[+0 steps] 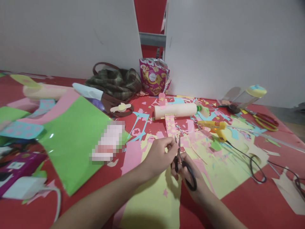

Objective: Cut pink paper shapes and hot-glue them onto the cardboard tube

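Observation:
My right hand [188, 170] is closed around a pair of scissors [190, 175] with black handles. Their blades point away from me and stand slightly apart. Beside them, my left hand [160, 156] is pinched close to the blades; whatever lies between its fingertips is hidden or too small to make out. Under both hands lies a pale yellow sheet [152, 203] with a small pink star [165, 192] on it. Just beyond the blades, a pink strip with yellow stars [170, 124] hangs from a cream paper tube [178, 110].
A yellow glue gun [214, 126] with a black cable lies to the right. Further off are red-handled pliers [264, 121] and a clear cylinder [249, 97]. Left are a green sheet [73, 143] and a white charger [25, 187]. At the back stands a snack bag [153, 78]. Paper scraps litter the red table.

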A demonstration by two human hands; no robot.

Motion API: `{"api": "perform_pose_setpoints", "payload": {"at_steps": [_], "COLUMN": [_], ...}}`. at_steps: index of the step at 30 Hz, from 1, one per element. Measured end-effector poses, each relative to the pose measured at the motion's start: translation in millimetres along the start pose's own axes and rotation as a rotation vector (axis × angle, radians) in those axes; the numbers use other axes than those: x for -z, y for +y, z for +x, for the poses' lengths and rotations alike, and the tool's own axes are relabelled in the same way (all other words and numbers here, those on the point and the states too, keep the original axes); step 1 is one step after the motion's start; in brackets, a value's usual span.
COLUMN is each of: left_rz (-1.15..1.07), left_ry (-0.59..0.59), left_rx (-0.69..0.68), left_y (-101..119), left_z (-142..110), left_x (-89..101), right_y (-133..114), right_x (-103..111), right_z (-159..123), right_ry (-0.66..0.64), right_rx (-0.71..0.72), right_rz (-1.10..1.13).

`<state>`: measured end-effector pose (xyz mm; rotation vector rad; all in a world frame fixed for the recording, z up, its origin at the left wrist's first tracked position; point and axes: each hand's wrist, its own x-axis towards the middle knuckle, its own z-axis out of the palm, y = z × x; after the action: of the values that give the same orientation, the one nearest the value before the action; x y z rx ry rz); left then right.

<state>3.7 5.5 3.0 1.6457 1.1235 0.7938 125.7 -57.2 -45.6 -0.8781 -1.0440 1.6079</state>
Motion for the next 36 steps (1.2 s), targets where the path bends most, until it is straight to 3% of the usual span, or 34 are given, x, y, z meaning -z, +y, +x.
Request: {"api": "perform_pose_setpoints", "payload": {"at_steps": [11,36], "left_rz": [-0.157,-0.172], "left_ry": [0.011,0.047], "left_rx": [0.073,0.064], "left_y": [3,2], "left_z": [-8,-14], "left_x": [-7.6,-14.8], "right_y": [-2,0], "right_x": [-2,1], "right_z": [-1,-2], "right_ry": [0.044,0.032], "right_rx": [-0.013,0.013], "right_rz": [-0.032,-0.157]}}
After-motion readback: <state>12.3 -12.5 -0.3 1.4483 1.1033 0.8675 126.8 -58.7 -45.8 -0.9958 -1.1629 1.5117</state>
